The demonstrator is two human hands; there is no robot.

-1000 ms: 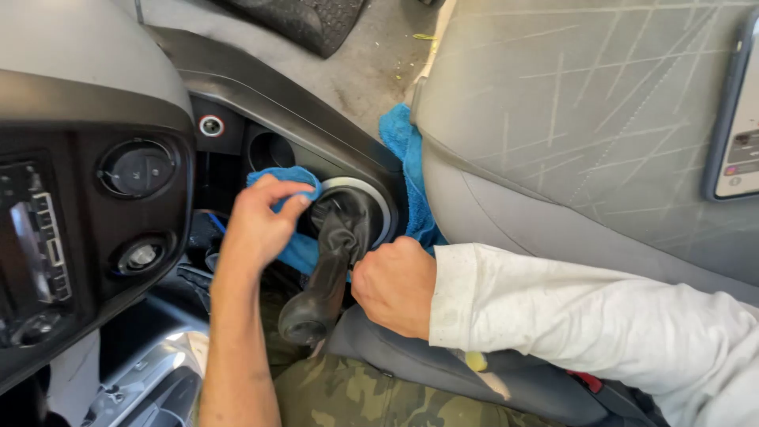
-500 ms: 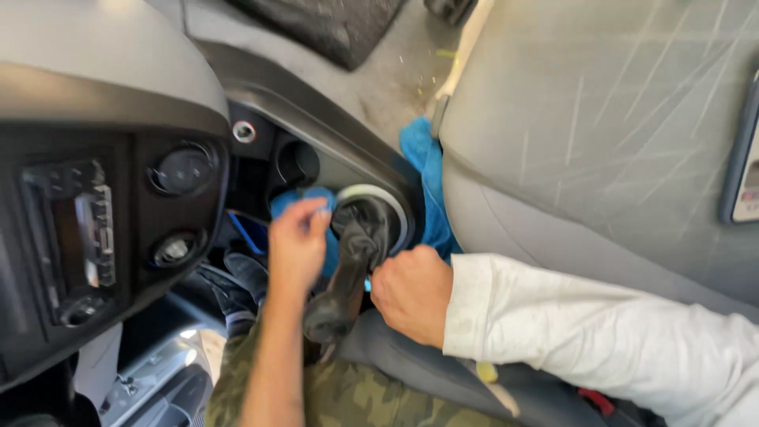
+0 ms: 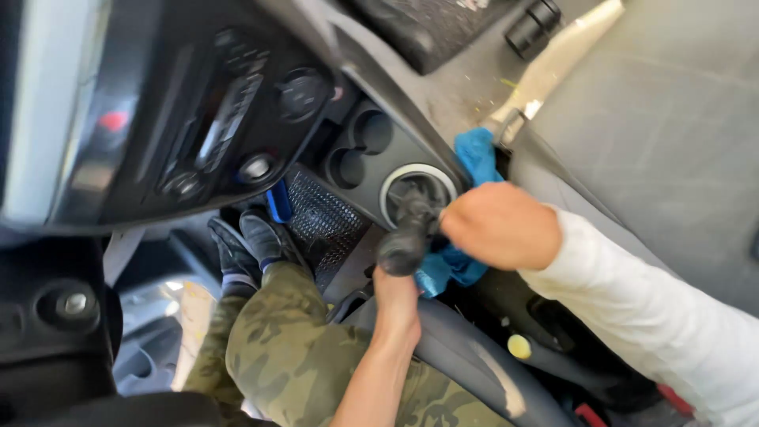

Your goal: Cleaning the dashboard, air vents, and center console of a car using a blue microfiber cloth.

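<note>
Gear stick: the black gear stick (image 3: 405,237) stands up from a round silver ring (image 3: 417,175) in the middle of the car, between the seats.
Left hand: the left hand (image 3: 395,299) comes up from below and touches the knob of the gear stick. Its fingers are hidden behind the knob, so I cannot tell if they are curled or flat.
Right hand: the right hand (image 3: 500,225) is curled in a fist beside the gear stick, pressed on a blue cloth (image 3: 444,265).
Blue cloth: it bunches under the fist, and more of it shows near the seat (image 3: 648,142).
Around: two cup holders (image 3: 360,146), a dark radio panel (image 3: 213,126), camouflage trousers (image 3: 292,348), black shoes (image 3: 253,241).
Hard to see: the radio panel is blurry.
</note>
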